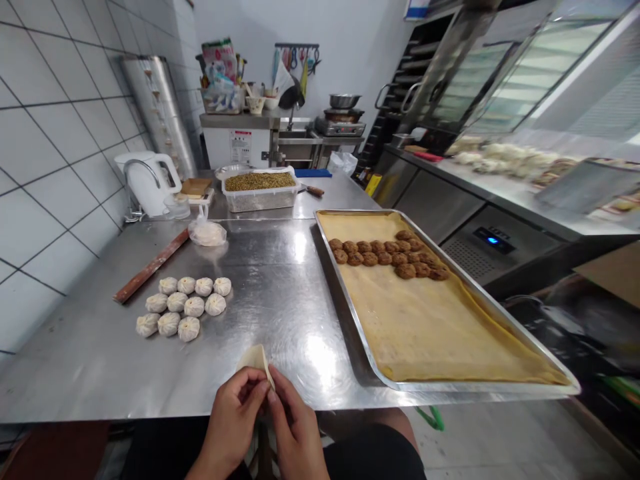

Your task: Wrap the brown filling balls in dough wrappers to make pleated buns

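Observation:
A thin pale dough wrapper [259,359] is pinched between both hands at the table's front edge. My left hand [231,413] grips its near left side with thumb and forefinger. From the other side, my right hand [295,420] closes on the wrapper's near edge, fingertips almost touching the left ones. Whether filling lies inside the wrapper is hidden. To the left, several pleated buns [194,307] sit in rows on the steel table [280,293]. On the right, a metal tray [373,363] lined with tan paper holds several brown filling balls [370,259].
Behind the buns lie a wooden rolling pin [153,267] and a tied plastic bag [207,232]. Farther back stand a white kettle [147,180], a tub of greenish-brown filling [260,193] and a wooden-handled tool [314,191]. A steel counter [500,190] runs along the right.

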Motion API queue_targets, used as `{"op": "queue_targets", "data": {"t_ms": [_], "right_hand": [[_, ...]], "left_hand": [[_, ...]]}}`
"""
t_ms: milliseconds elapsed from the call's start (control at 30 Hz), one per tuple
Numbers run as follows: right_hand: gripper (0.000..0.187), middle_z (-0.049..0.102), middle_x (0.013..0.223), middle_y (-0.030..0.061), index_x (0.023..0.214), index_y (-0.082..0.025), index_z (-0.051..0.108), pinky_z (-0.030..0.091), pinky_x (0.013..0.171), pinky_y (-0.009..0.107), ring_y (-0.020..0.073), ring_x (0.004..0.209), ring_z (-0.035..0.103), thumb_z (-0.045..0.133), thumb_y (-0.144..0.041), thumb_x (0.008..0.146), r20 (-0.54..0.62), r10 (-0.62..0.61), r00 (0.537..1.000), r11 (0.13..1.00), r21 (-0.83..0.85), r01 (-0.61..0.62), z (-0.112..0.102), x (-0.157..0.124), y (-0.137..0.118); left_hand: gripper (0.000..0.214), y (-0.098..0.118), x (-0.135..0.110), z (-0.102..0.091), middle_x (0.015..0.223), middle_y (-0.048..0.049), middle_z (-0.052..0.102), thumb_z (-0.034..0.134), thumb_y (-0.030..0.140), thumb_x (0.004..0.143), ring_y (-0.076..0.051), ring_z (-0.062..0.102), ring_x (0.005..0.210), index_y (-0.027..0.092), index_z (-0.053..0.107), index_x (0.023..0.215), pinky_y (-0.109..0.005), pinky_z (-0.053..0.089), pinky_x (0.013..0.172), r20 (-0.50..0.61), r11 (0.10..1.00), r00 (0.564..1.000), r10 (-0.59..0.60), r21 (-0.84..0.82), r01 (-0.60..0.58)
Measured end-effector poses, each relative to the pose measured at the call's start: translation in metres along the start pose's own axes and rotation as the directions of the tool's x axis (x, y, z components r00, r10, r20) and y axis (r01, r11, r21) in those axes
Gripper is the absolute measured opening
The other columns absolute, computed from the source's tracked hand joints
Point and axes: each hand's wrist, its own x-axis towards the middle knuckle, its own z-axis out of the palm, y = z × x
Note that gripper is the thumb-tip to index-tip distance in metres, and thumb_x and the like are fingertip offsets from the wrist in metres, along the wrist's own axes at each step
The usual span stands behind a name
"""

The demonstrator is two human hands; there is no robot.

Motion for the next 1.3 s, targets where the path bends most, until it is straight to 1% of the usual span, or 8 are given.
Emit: {"op": "queue_targets", "data": {"t_ms": [200,400,567,733,933,1033,1167,1300], "right_hand": [[0.039,0.08,0.115,0.0092,0.13,-0.025,0.072,0.061,0.087,0.034,0.0258,0.1,0.076,0.058,-0.049,0.104,0.123,-0.018,0.992,0.999,0.03,0.014,-0.006,0.012,-0.025],[0.04,0.08,0.09,0.0058,0.112,-0.022,0.08,0.053,0.072,0.028,0.0216,0.078,0.071,0.053,-0.051,0.106,0.072,-0.026,0.997,0.989,-0.146,0.037,-0.014,0.019,-0.027],[0.038,0.077,0.102,0.0087,0.107,-0.021,0.078,0.054,0.08,0.029,0.0237,0.091,0.071,0.054,-0.05,0.104,-0.093,-0.069,0.993,0.994,-0.093,0.061,-0.01,0.02,-0.026],[0.03,0.072,0.115,0.0108,0.105,-0.022,0.078,0.053,0.096,0.032,0.0252,0.107,0.067,0.057,-0.044,0.103,-0.01,-0.198,0.98,0.977,-0.084,0.197,-0.004,0.017,-0.032],[0.041,0.072,0.089,0.0045,0.106,-0.021,0.073,0.051,0.072,0.029,0.0217,0.082,0.065,0.052,-0.057,0.102,-0.076,0.111,0.991,0.976,0.194,-0.095,-0.016,0.018,-0.018],[0.043,0.073,0.085,0.0048,0.103,-0.019,0.075,0.052,0.07,0.03,0.0228,0.078,0.066,0.059,-0.059,0.097,0.0,0.094,0.996,0.968,0.234,-0.091,-0.015,0.023,-0.022],[0.037,0.076,0.087,0.0068,0.094,-0.018,0.078,0.053,0.077,0.031,0.0253,0.085,0.069,0.073,-0.055,0.089,0.016,0.08,0.997,0.993,0.089,-0.081,-0.012,0.03,-0.034],[0.043,0.067,0.071,0.001,0.085,-0.02,0.07,0.046,0.058,0.026,0.0188,0.066,0.06,0.065,-0.062,0.091,-0.112,0.082,0.99,0.997,0.015,-0.08,-0.026,0.042,-0.027]], "left_hand": [[0.035,-0.002,0.0,0.002,0.09,-0.0038,0.073,0.063,0.053,0.096,-0.018,0.067,0.078,0.019,0.069,0.101,-0.028,0.052,0.072,0.003,1.0,1.0,0.009,0.011,-0.009],[0.037,0.0,-0.003,-0.001,0.079,-0.0006,0.066,0.057,0.057,0.099,-0.016,0.061,0.073,0.021,0.065,0.096,-0.026,0.049,0.069,0.0,0.997,1.0,0.031,0.069,-0.031],[0.036,0.008,-0.006,-0.007,0.089,-0.0042,0.072,0.058,0.056,0.098,-0.019,0.068,0.084,0.021,0.066,0.097,-0.027,0.052,0.079,-0.024,0.996,0.998,0.056,0.071,-0.055],[0.055,0.013,0.001,-0.006,0.111,-0.0083,0.076,0.074,0.055,0.087,-0.022,0.072,0.096,0.022,0.066,0.13,-0.031,0.056,0.09,-0.075,0.994,0.997,0.018,-0.11,-0.026],[0.05,0.003,0.003,-0.02,0.1,-0.0064,0.076,0.057,0.063,0.096,-0.022,0.067,0.086,0.019,0.074,0.114,-0.029,0.052,0.077,-0.111,0.996,0.994,0.013,0.092,-0.003],[0.051,0.003,0.001,-0.016,0.108,-0.0071,0.076,0.051,0.063,0.098,-0.024,0.069,0.095,0.022,0.069,0.123,-0.032,0.054,0.085,-0.103,0.991,0.994,0.026,0.129,-0.013],[0.048,0.013,0.001,-0.01,0.116,-0.0077,0.075,0.062,0.058,0.094,-0.024,0.07,0.093,0.023,0.069,0.127,-0.032,0.055,0.085,-0.047,0.979,0.999,0.009,0.204,0.0],[0.045,0.015,0.004,-0.021,0.106,-0.008,0.076,0.061,0.057,0.095,-0.023,0.07,0.089,0.019,0.075,0.115,-0.029,0.053,0.078,-0.023,0.974,0.998,0.067,0.219,-0.06]]}}
